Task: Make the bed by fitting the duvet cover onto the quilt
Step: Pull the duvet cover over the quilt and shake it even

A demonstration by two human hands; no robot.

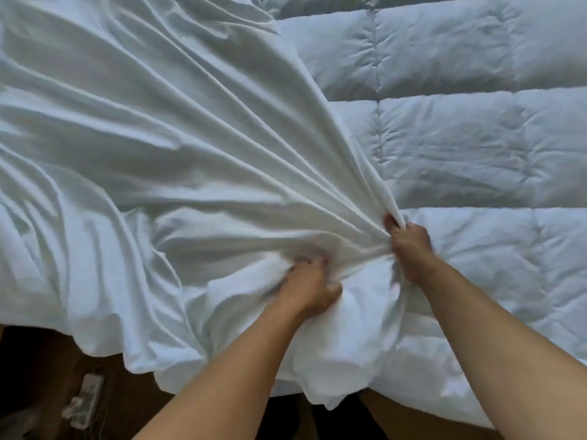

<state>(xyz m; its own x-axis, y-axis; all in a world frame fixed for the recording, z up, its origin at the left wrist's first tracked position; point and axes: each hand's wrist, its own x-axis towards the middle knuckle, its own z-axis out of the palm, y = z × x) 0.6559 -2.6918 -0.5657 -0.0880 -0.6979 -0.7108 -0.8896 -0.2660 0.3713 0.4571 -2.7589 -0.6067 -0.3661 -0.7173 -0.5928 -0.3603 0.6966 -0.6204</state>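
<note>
A white duvet cover (143, 147) lies rumpled over the left and middle of the bed, its folds fanning out from my hands. The white stitched quilt (476, 147) is bare on the right side and partly under the cover. My left hand (309, 287) grips a bunch of the cover near the bed's near edge. My right hand (409, 246) grips gathered cover fabric just to the right, at the border between cover and quilt. Fabric hangs bunched below both hands over the bed's edge.
Dark brown floor (41, 376) shows below the bed's near edge. A white power strip with cables (84, 401) lies on the floor at the lower left. My legs stand against the bed's edge at the bottom middle.
</note>
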